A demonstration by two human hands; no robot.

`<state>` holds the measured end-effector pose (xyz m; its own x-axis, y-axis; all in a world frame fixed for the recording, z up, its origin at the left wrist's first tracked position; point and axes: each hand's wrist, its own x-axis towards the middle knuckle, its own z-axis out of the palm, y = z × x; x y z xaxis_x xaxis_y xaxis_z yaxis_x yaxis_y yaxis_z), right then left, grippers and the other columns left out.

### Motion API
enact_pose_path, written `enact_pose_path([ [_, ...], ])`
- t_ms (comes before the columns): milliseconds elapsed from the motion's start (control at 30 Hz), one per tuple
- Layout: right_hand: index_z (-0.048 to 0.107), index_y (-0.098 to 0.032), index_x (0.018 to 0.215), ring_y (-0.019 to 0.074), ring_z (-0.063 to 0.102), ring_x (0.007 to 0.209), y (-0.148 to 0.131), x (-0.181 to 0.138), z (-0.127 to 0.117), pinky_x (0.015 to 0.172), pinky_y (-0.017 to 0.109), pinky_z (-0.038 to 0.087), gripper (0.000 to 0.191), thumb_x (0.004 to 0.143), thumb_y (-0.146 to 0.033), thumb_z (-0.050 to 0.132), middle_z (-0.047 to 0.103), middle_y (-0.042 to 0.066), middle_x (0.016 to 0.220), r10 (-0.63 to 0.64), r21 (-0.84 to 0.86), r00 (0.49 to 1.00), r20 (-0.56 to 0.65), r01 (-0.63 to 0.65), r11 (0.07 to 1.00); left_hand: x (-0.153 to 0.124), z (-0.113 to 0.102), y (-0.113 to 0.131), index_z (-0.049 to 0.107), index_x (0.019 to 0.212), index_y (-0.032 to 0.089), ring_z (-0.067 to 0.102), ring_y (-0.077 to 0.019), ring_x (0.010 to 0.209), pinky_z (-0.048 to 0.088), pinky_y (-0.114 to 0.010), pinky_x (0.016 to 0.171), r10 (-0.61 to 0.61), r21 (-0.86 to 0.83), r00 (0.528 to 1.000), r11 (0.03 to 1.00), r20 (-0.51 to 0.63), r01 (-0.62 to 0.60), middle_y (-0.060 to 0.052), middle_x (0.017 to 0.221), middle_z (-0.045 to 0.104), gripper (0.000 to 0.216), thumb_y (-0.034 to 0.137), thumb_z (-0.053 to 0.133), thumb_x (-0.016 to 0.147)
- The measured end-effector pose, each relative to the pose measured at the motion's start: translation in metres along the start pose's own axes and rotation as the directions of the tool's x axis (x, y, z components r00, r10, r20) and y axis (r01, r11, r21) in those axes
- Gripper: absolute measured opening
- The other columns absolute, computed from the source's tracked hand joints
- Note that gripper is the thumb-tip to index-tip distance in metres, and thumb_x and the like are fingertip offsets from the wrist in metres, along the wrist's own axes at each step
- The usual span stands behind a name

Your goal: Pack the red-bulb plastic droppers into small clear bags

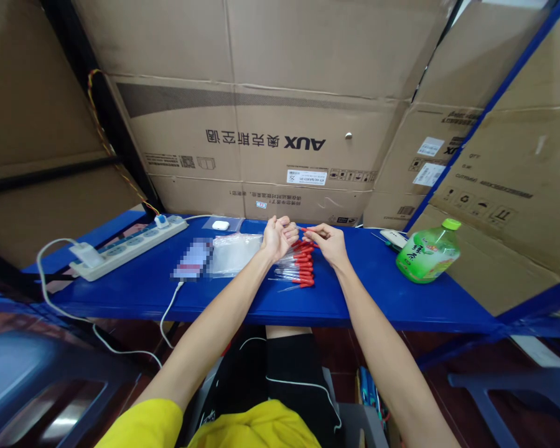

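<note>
On the blue table lies a row of droppers [303, 272], clear thin tubes with red bulb ends pointing right. Above the far part of the row, my right hand [329, 242] pinches the red end of one dropper [304, 229] between thumb and fingers. My left hand [279, 238] is just left of it, turned palm up with the fingers curled. Whatever lies within those curled fingers is too small to make out. Clear plastic bags [236, 254] lie flat to the left of my left hand.
A phone [193, 259] with a cable lies left of the bags, beside a white power strip [130, 247]. A white earphone case [221, 225] sits behind. At the right stands a green drink bottle [429, 253] near a white device [394, 238]. Cardboard [280, 112] walls the back.
</note>
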<state>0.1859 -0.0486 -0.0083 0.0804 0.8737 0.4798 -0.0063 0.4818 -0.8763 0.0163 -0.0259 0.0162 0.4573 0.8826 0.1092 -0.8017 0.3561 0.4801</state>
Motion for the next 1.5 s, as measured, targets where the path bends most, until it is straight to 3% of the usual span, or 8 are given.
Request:
enact_pose_path([
  [1200,0.072,-0.020,0.081,0.0255,0.077,0.076,-0.0017,-0.0015,0.0049,0.080,0.042,0.065,0.046,0.065,-0.060,0.088,0.079,0.006,0.080,-0.001,0.005,1.000,-0.031,0.001,1.000,-0.0006,0.0026,-0.0022,0.034,0.074,0.021,0.028,-0.0111,0.048,0.025,-0.020,0.044,-0.026,0.023,0.999,0.999,0.021,0.026,0.005,0.062,0.023,0.041,0.047,0.028,0.105],
  [1500,0.074,-0.021,0.089,0.0241,0.076,0.074,0.0043,-0.0014,0.0069,0.078,0.040,0.064,0.041,0.071,-0.057,0.085,0.079,0.006,0.084,-0.052,-0.052,0.998,-0.031,0.051,0.997,-0.0013,-0.0006,-0.0023,0.035,0.075,0.022,0.033,-0.0121,0.049,0.028,-0.021,0.045,-0.018,-0.017,0.999,1.000,0.029,0.019,0.004,0.061,0.027,0.038,0.046,0.032,0.104],
])
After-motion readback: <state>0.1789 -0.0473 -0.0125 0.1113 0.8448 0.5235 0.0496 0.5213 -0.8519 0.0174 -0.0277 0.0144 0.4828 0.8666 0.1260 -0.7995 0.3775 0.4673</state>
